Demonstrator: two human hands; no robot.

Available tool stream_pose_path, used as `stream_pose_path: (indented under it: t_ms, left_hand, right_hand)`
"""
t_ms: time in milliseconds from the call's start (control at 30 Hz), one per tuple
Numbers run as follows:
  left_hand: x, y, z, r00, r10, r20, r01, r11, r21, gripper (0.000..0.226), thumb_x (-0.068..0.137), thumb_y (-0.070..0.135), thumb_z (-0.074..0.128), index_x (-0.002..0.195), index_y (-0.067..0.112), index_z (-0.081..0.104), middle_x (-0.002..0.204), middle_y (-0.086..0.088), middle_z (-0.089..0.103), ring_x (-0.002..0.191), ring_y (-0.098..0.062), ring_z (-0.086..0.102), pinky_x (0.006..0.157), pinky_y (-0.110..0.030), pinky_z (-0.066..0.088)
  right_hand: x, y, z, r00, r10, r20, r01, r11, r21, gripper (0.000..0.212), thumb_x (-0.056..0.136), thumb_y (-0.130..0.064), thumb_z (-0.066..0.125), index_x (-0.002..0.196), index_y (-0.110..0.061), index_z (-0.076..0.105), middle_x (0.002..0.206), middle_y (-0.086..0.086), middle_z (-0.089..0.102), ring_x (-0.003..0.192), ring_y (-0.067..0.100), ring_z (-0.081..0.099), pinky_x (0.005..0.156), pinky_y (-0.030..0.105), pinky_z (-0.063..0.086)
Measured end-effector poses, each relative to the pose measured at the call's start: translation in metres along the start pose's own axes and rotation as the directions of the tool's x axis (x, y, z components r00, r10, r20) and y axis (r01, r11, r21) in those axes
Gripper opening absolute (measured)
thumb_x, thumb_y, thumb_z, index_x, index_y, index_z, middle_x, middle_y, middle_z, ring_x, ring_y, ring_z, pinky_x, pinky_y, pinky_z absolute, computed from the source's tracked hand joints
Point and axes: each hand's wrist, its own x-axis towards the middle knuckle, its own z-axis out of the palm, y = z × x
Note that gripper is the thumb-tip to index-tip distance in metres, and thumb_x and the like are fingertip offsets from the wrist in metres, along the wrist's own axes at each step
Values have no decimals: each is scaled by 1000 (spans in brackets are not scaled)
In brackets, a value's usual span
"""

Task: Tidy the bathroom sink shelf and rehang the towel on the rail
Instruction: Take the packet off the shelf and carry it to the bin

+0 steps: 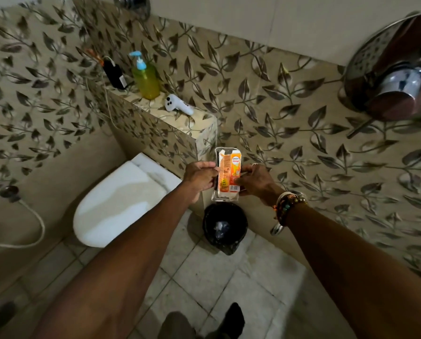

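Note:
An orange and white packet in a clear plastic blister [229, 173] is held upright in front of me, directly above a black lined waste bin [225, 226] on the floor. My left hand [199, 178] pinches its left edge and my right hand [257, 181] grips its right edge. On the tiled ledge [180, 123] behind the toilet stand a yellow-green pump bottle with a blue head [145, 79], a black item with a cord [114, 74] and a white controller [177, 106]. No towel or rail is in view.
A white toilet with its lid down [116, 204] sits to the left, with a hose sprayer [11, 194] on the left wall. A chrome shower mixer [400, 69] juts from the right wall. My feet [234, 321] stand on the pale floor tiles.

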Motion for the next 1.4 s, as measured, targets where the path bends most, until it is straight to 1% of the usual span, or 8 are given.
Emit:
stream_pose_path:
  t_ms: [233,333,433,567,767,1033,1300,1400]
  left_hand:
    - [28,-2,-6,999,-46,12,45,998,43,26,88,9,68,114,9,64,107,-14,69,98,-24,66,83,-33,53]
    - [41,3,-11,998,-59,26,56,995,83,27,88,12,69,115,11,64,107,-11,70,94,-19,65,78,-30,52]
    - [56,15,-14,996,-68,62,61,992,108,24,87,13,71,111,13,66,103,-7,69,89,-14,64,70,-25,51]
    - [75,32,-21,987,-100,128,81,986,147,29,87,14,71,115,13,65,113,-11,68,106,-22,63,86,-33,51]
    - [108,50,-30,963,-116,244,62,974,217,32,86,12,71,117,11,63,121,-15,66,113,-30,61,93,-38,52]
    - [125,27,-19,932,-194,305,121,963,242,30,88,9,68,117,11,62,123,-16,64,116,-30,58,96,-39,50]
    - [146,-31,-22,933,-264,245,208,950,233,32,89,7,65,121,8,62,110,-10,65,106,-22,57,91,-35,46]
    - [155,-63,-23,928,-303,215,254,940,229,30,89,9,66,119,10,63,102,-5,66,95,-16,58,81,-29,47]
  right_hand:
    - [23,3,8,999,36,-16,-36,999,15,21,86,5,67,89,-15,73,100,17,76,90,30,74,79,44,61]
    - [33,-3,13,998,54,-31,-54,999,10,23,87,5,67,81,-17,71,99,19,75,81,26,74,68,36,61]
    - [41,-13,16,995,77,-63,-76,997,20,16,87,6,66,92,-9,72,101,22,74,89,34,73,76,44,61]
    - [53,-30,24,989,87,-120,-86,996,9,16,88,3,67,90,-12,71,103,23,73,94,39,72,84,52,59]
    - [66,-41,32,974,113,-196,-109,994,31,26,90,1,65,116,2,68,108,26,71,101,44,68,88,55,56]
    - [82,-16,39,937,222,-270,-199,974,112,18,90,1,62,82,-13,68,99,23,73,93,41,71,86,56,57]
    - [114,45,60,924,295,-243,-268,953,139,31,88,3,63,78,-25,67,101,20,74,93,37,72,84,55,58]
    - [125,78,71,932,298,-205,-289,955,72,13,91,-1,62,92,-11,70,111,26,70,102,42,68,89,58,55]
